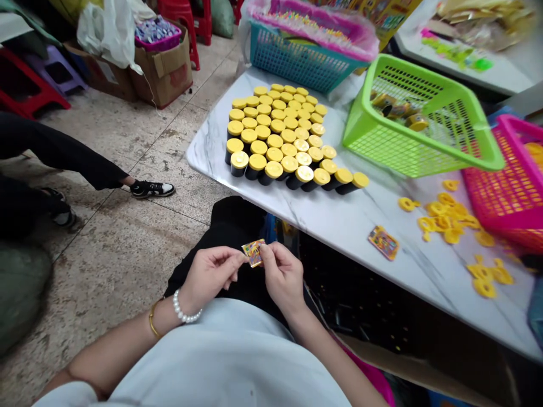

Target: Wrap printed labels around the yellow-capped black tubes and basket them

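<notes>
Above my lap I hold a small colourful printed label (253,252), mostly yellow and orange. My right hand (283,275) pinches its right side between thumb and finger. At its left edge, the thumb and forefinger of my left hand (216,269) are pressed together on the corner. A stack of similar labels (383,243) lies on the white marbled table (339,226) to my right. Several dark tubs with yellow lids (274,154) stand upright in close rows on the table ahead. Loose yellow plastic ring pieces (449,217) are scattered at the right.
A green basket (424,150) holding several small tubs stands at the right, beside a pink basket (504,192). Behind the rows is a teal basket (297,62) with a pink lined one on top. Another person's leg (63,150) extends from the left. Cardboard boxes (165,73) sit on the floor.
</notes>
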The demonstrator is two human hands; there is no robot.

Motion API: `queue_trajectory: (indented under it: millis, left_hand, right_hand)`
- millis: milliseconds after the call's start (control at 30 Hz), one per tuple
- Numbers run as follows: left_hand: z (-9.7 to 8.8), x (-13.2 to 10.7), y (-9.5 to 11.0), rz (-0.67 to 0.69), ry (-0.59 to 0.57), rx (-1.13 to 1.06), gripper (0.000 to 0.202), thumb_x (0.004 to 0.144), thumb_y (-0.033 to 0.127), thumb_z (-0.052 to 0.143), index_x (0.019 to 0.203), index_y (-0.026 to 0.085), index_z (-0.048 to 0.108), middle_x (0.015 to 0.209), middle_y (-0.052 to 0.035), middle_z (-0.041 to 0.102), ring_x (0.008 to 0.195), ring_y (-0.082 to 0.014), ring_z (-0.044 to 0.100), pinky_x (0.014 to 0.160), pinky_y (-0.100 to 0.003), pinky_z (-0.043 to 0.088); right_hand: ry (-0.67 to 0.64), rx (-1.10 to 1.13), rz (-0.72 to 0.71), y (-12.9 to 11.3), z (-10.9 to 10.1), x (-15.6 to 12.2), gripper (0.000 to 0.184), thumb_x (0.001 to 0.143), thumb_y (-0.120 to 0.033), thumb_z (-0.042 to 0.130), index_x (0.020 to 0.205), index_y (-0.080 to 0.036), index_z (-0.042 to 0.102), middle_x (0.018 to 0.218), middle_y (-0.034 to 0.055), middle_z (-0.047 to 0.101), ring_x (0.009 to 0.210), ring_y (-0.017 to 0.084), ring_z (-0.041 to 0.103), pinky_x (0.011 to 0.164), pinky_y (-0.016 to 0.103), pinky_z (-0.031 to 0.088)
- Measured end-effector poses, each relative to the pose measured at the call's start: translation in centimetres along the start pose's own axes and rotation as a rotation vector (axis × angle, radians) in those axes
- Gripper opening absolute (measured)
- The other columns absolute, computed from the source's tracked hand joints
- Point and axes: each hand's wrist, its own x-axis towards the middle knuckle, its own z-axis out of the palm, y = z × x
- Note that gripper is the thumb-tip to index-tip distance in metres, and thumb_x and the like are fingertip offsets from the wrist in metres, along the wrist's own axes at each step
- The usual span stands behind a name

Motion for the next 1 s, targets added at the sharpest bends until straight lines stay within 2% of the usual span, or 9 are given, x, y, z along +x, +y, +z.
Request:
queue_trajectory:
  millis: [167,467,600,833,933,1000]
  left_hand:
    - [0.8,0.4,-0.5,-0.054,0.071,-0.080,0.048,0.069,0.053,0.078,0.092,0.011,0.076,0.054,0.0019,0.057,0.039,-0.0056,0.043,0.037,-0.019,0.029]
    - [0.9,0.6,-0.8,-0.062,0.097,-0.184,0.049,0.064,0.058,0.081,0.076,0.011,0.074,0.051,0.0030,0.050,0.040,-0.0041,0.039,0.037,-0.018,0.023]
    - [1.0,0.6,-0.8,-0.085,0.078,-0.215,0.047,0.060,0.056,0.084,0.074,0.012,0.073,0.053,0.0039,0.047,0.044,-0.0033,0.035,0.039,-0.017,0.022]
    - [0.3,1.0,-1.6,-0.122,0.174,-0.195,0.051,0.052,0.055,0.088,0.076,0.012,0.075,0.054,0.0025,0.051,0.047,-0.0043,0.037,0.041,-0.017,0.019]
    - [-0.2,0.9,-2.1,-0.080,0.192,-0.161,0.050,0.055,0.056,0.086,0.073,0.011,0.074,0.049,0.0048,0.046,0.044,-0.0033,0.031,0.041,-0.017,0.016]
    - [-0.5,0.7,-2.2,-0.059,0.192,-0.143,0.048,0.057,0.056,0.085,0.070,0.012,0.071,0.044,0.0064,0.041,0.042,-0.0033,0.030,0.041,-0.018,0.015]
  right_hand:
    - [0.092,0.023,-0.112,-0.6,0.1,0.0,0.034,0.099,-0.033,0.052,0.067,-0.020,0.057,0.066,-0.0007,0.055,0.061,0.013,0.052,0.061,0.028,0.042]
    - [0.110,-0.049,-0.224,-0.2,0.2,-0.1,0.030,0.098,-0.026,0.052,0.068,-0.022,0.056,0.067,0.0004,0.054,0.062,0.015,0.051,0.060,0.030,0.041]
    - [0.051,-0.093,-0.291,0.1,0.8,-0.2,0.028,0.097,-0.024,0.053,0.070,-0.022,0.058,0.068,0.0011,0.056,0.062,0.015,0.053,0.059,0.029,0.043]
    - [-0.042,-0.193,-0.383,0.5,1.9,-0.5,0.028,0.098,-0.022,0.050,0.072,-0.021,0.061,0.066,0.0013,0.059,0.059,0.014,0.056,0.056,0.026,0.044]
    - [-0.061,-0.272,-0.461,-0.5,0.7,0.2,0.027,0.097,-0.023,0.053,0.071,-0.021,0.062,0.064,0.0011,0.059,0.057,0.014,0.056,0.055,0.026,0.044]
    - [0.037,-0.342,-0.521,-1.7,-1.5,1.5,0.026,0.096,-0.025,0.054,0.071,-0.022,0.063,0.064,0.0014,0.061,0.058,0.015,0.057,0.057,0.027,0.045]
